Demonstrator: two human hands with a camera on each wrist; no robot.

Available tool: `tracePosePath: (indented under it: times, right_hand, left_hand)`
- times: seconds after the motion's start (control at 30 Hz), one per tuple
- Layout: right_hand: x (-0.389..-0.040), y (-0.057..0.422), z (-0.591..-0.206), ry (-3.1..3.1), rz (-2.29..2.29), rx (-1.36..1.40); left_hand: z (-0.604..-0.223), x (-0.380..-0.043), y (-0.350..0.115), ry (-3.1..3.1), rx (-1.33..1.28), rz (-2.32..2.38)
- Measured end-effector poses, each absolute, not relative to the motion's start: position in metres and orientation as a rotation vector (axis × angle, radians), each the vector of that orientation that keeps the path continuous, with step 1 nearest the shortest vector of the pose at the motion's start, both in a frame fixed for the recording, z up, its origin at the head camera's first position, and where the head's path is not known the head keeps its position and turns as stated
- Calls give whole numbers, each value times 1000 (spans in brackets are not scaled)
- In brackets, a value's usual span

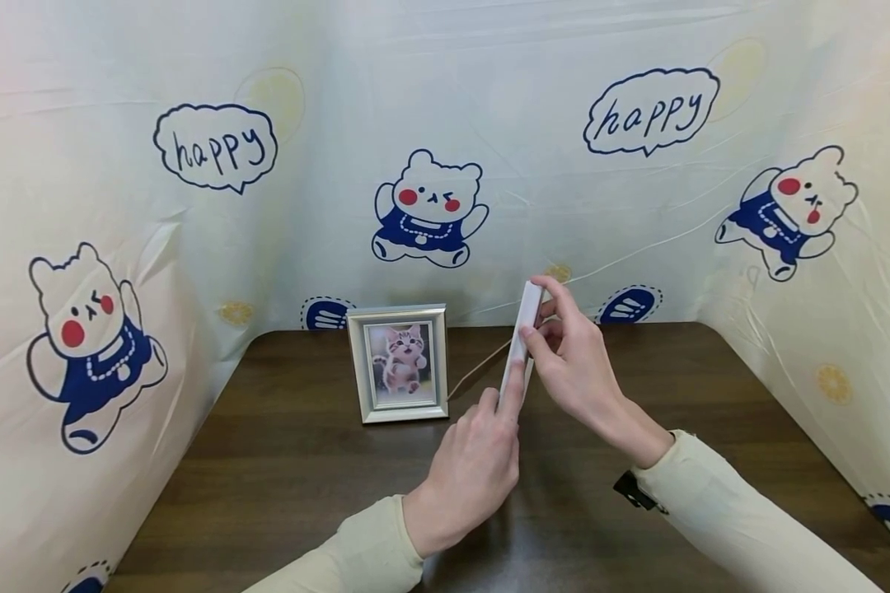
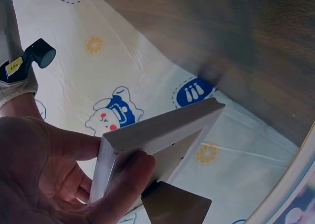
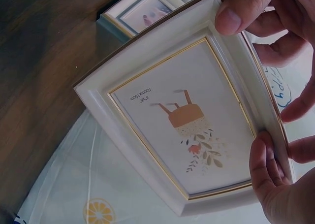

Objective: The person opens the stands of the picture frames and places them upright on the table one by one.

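Note:
Both hands hold a white picture frame (image 1: 521, 333) upright above the table, seen edge-on in the head view. My left hand (image 1: 475, 465) pinches its lower near end between thumb and fingers. Higher up, the right hand (image 1: 578, 362) grips the upper edge, thumb on the near side. In the right wrist view, the frame's front shows gold inner trim and a paper insert (image 3: 197, 125) with a potted plant drawing and size print. On its back, a brown support flap (image 2: 177, 204) sticks out in the left wrist view.
A second frame (image 1: 398, 364), pale with a kitten photo, stands on the dark wooden table (image 1: 282, 486) left of the hands. Cloth (image 1: 519, 165) printed with cartoon bears surrounds the table at the back and sides. A thin brown strip (image 1: 482, 368) shows between the frames.

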State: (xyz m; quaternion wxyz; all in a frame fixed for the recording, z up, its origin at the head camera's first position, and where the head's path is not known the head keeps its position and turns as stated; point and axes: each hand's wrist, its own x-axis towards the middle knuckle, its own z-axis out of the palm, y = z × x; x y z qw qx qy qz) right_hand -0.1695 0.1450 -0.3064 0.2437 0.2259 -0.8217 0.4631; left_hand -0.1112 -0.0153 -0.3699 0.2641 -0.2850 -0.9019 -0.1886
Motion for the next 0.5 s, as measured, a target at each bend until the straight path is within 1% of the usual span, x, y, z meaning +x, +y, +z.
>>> tracePosePath:
  times: [0.5]
  right_hand:
    - [-169,143,-308,-2220,1249,639]
  left_hand:
    - [-370,-111,-16,-2434,-747,-550]
